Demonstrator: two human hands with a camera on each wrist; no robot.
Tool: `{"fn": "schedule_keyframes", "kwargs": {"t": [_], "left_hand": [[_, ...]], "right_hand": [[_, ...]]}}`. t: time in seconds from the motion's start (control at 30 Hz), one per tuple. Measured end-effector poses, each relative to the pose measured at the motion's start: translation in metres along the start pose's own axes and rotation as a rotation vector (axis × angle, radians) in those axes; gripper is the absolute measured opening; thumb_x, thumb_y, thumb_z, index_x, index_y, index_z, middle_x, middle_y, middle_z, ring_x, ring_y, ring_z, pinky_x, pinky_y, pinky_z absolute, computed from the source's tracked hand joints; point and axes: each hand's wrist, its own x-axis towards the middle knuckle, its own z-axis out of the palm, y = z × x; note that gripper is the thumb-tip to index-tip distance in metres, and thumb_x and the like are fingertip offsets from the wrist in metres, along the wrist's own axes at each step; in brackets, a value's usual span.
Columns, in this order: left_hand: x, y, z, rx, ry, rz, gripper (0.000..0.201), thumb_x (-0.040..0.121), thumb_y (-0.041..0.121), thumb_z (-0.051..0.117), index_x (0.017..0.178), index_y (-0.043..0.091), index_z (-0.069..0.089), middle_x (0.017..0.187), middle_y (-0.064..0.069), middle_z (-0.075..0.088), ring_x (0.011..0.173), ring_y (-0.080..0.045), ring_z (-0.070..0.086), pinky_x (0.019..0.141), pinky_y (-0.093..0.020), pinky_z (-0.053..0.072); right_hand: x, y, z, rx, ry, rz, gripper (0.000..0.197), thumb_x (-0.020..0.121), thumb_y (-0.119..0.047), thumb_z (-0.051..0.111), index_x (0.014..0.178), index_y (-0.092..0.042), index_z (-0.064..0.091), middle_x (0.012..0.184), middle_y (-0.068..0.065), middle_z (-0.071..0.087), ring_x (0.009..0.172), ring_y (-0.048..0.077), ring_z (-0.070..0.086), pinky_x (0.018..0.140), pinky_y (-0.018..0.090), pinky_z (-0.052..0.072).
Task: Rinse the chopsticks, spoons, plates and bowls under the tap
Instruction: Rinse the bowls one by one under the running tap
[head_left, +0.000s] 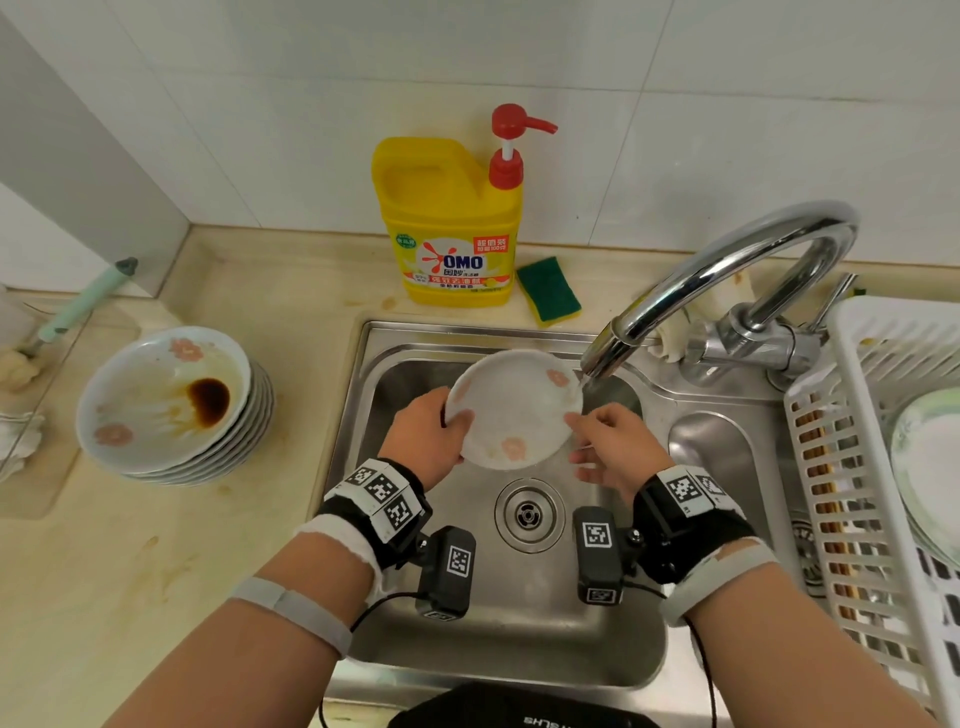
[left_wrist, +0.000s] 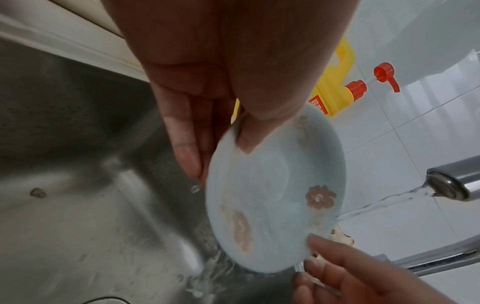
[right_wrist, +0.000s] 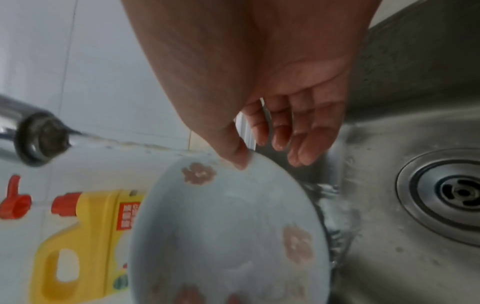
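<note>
Fingers (left_wrist: 192, 152) of the left hand (head_left: 423, 431) pinch the plate (head_left: 514, 410) at its nine-o'clock rim, thumb on the face; the right hand (head_left: 615, 447), fingers loosely extended, touches the four-o'clock rim with its thumb. Held tilted over the sink (head_left: 597, 613), the plate meets the tap (head_left: 613, 353) stream at two o'clock. Wet glazed ceramic is judged stiff, light, slippery and breakable; opposite rim edges offer the safest hold. Pale glaze, pink flower motifs.

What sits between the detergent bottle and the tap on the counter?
A green and yellow sponge lies between the detergent bottle and the tap, seen in the head view.
</note>
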Motion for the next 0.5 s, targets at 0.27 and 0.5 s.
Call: {"fn": "schedule_keyframes", "kwargs": {"t": [0.27, 0.5], "left_hand": [[-0.003, -0.01, 0.0, -0.024, 0.147, 0.08, 0.025, 0.093, 0.01, 0.062, 0.088, 0.033, 0.056, 0.089, 0.006, 0.068, 0.085, -0.013, 0.066, 0.075, -0.034, 0.055], [-0.006, -0.01, 0.009, -0.165, 0.158, 0.179, 0.029, 0.088, 0.002, 0.068, 0.105, 0.024, 0.062, 0.114, 0.007, 0.068, 0.107, -0.005, 0.063, 0.097, -0.027, 0.05]], "right_hand": [[-0.013, -0.013, 0.004, 0.544, -0.249, 0.284, 0.058, 0.105, -0.046, 0.045, 0.108, 0.011, 0.059, 0.113, 0.032, 0.07, 0.104, 0.041, 0.071, 0.086, 0.051, 0.058], [-0.016, -0.02, 0.018, 0.834, -0.216, 0.272, 0.019, 0.105, -0.012, 0.05, 0.109, 0.004, 0.06, 0.089, 0.019, 0.077, 0.075, 0.029, 0.077, 0.062, 0.04, 0.064]]}}
